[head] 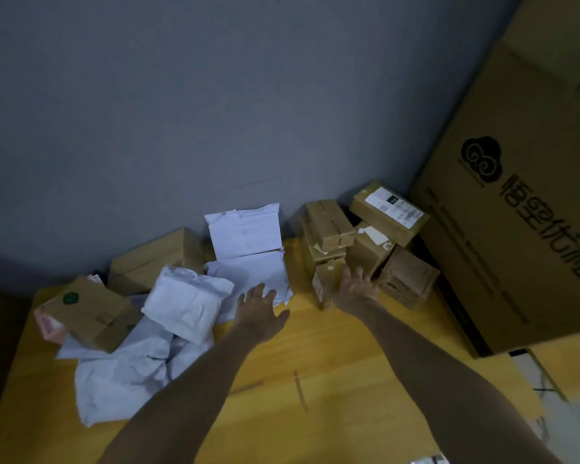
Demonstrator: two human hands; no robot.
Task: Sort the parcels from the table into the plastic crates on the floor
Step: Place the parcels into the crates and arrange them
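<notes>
The parcels lie on a yellow table (315,363) across the middle of the frame, in two groups. Left of centre are the white bags: a flat white bag (252,272), an upright white bag (245,229) leaning on the wall behind it, a puffy white bag (188,303) just to the left, and crumpled white bags (124,373) spilling toward the lower left. At the left edge a box with a green sticker (87,313) sits tilted on the crumpled bags, touching a pink parcel (47,323), with a plain brown box (154,259) behind it by the wall. Right of centre is a stack of brown boxes: a small box (323,286) at the front, a labelled box (387,212) on top at the back, and a dark brown box (406,279) at the right. The left hand (260,309) reaches forward with fingers spread and holds nothing, its fingertips at the near edge of the flat white bag; I cannot tell if they touch. The right hand (354,289) is likewise spread and empty, against the small box and the stack. A large carton (516,195) with black printing fills the right side, and a grey wall (148,112) fills the upper frame.
</notes>
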